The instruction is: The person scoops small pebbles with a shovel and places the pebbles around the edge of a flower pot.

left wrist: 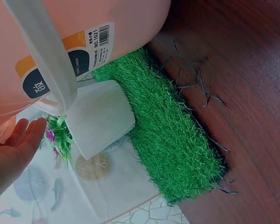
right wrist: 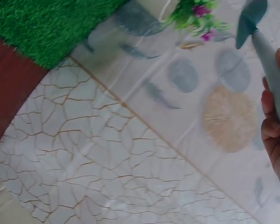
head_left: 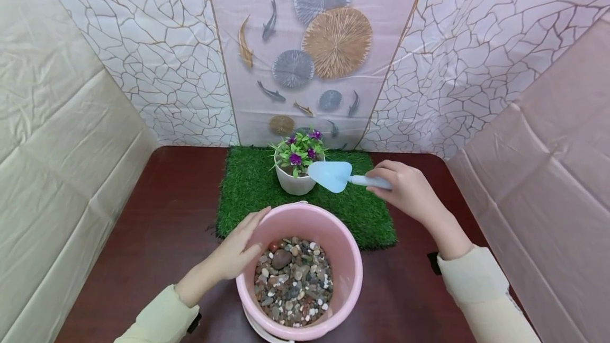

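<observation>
My right hand (head_left: 402,187) grips the handle of a light blue hand trowel (head_left: 331,175), held level with the blade pointing left. In the head view the blade overlaps the right edge of a white flowerpot (head_left: 296,183). Green leaves and purple flowers (head_left: 295,159) fill that pot. With fingers extended, my left hand (head_left: 238,245) rests on the left rim of a pink bucket (head_left: 352,274), thumb on the inner side. Pebbles (head_left: 297,285) of mixed colours lie in the bucket, among them a larger brown stone (head_left: 281,259). The right wrist view shows the trowel (right wrist: 270,65) raised, its blade bare.
The flowerpot stands on a green turf mat (head_left: 376,226) on a dark red-brown table (head_left: 162,216). A pale bucket handle (left wrist: 46,51) hangs down the bucket's side. Patterned cloth (head_left: 286,94) rises behind the table, and beige cloth walls (head_left: 548,158) flank it.
</observation>
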The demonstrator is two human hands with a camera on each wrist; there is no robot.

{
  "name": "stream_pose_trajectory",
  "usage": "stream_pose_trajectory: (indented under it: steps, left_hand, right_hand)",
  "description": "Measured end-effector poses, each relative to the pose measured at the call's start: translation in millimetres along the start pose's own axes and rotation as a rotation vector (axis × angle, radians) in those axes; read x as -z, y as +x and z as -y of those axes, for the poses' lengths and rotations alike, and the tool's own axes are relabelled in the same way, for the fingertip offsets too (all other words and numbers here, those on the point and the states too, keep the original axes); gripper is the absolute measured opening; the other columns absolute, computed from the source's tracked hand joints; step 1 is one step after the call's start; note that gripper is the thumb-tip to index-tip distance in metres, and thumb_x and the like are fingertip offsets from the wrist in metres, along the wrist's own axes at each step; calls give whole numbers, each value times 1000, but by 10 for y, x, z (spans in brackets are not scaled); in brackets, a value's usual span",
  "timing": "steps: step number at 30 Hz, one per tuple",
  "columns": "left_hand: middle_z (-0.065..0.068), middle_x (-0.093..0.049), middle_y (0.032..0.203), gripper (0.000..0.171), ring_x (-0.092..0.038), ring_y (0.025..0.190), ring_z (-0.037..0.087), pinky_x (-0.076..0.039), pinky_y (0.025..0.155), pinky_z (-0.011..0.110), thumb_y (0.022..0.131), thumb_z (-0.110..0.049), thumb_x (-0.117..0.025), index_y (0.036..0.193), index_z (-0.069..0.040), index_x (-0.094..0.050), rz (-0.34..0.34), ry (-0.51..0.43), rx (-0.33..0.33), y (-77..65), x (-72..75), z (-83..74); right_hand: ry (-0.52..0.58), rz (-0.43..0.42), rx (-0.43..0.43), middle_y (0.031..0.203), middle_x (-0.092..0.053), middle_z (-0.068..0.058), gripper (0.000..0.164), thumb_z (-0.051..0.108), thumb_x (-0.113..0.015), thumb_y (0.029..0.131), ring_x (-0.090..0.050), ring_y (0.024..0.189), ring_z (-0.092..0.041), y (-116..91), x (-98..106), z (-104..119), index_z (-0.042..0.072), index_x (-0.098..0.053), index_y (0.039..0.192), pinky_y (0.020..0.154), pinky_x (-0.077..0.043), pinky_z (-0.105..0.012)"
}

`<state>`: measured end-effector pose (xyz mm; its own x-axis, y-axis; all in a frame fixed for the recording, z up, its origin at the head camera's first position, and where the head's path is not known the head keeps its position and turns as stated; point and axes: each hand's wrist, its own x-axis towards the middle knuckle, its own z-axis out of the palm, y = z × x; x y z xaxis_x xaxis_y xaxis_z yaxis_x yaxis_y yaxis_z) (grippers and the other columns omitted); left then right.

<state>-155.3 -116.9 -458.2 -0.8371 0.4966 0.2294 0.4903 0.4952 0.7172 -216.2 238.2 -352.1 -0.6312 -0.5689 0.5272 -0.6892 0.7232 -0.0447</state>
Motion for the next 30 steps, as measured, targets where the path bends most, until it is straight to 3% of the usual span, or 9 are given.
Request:
stream_pose_trajectory:
  steps: [2,4,9,13,20,23,27,30]
  left_hand:
    - [15,-43,140,71,-45,127,30,-41,100,53,83,-1,-51,149,-6,-25,2,-2,5,-7,-8,-2]
    - [15,-43,140,71,-45,127,30,-40,101,53,83,-2,-51,149,-5,-25,6,-5,7,-10,-18,-4]
    - [16,-43,139,71,-45,127,31,-40,102,53,82,-4,-51,148,-5,-25,7,-9,12,5,-28,-16]
    - [16,-42,141,70,-43,128,32,-39,102,55,83,-4,-50,149,-6,-25,9,-18,32,-2,-28,-21]
    - [17,-40,143,71,-41,130,35,-38,101,58,83,-4,-49,149,-7,-24,16,-15,56,-55,-30,-16]
    - [17,-40,143,71,-40,130,35,-38,101,58,84,-4,-49,150,-8,-24,17,-14,54,-55,-29,-21]
    - [17,-40,142,70,-41,129,35,-38,100,58,84,-3,-49,150,-8,-24,15,-18,49,-41,-16,-37]
    - [17,-40,143,70,-40,130,35,-38,99,58,84,-3,-48,149,-8,-24,13,-21,55,-30,2,-50]
  right_hand:
    - [9,-48,51,86,-67,-7,26,11,-81,67,-63,71,-17,-44,42,85,4,-72,90,61,-53,-32]
    - [15,-94,103,86,-67,-8,24,22,-77,76,-63,71,-17,-85,81,170,3,-72,90,59,-53,-31]
    - [77,-174,195,85,-67,-7,44,40,-49,94,-62,70,-15,-146,174,371,3,-72,86,59,-52,-27]
    - [117,-168,261,84,-66,-5,39,35,-50,95,-62,70,-15,-187,212,514,4,-72,87,61,-52,-26]
    - [78,-86,342,86,-66,0,36,32,-45,97,-61,73,-11,-300,178,741,10,-72,90,64,-51,-23]
    - [49,-55,380,86,-64,3,14,25,-65,87,-58,72,-9,-324,149,803,12,-71,91,62,-50,-20]
    - [-11,-7,404,83,-60,5,30,17,-82,62,-54,67,-9,-334,85,855,14,-69,89,59,-47,-19]
    - [-81,29,416,77,-56,6,15,18,-75,71,-49,63,-9,-330,0,902,14,-68,83,57,-45,-19]
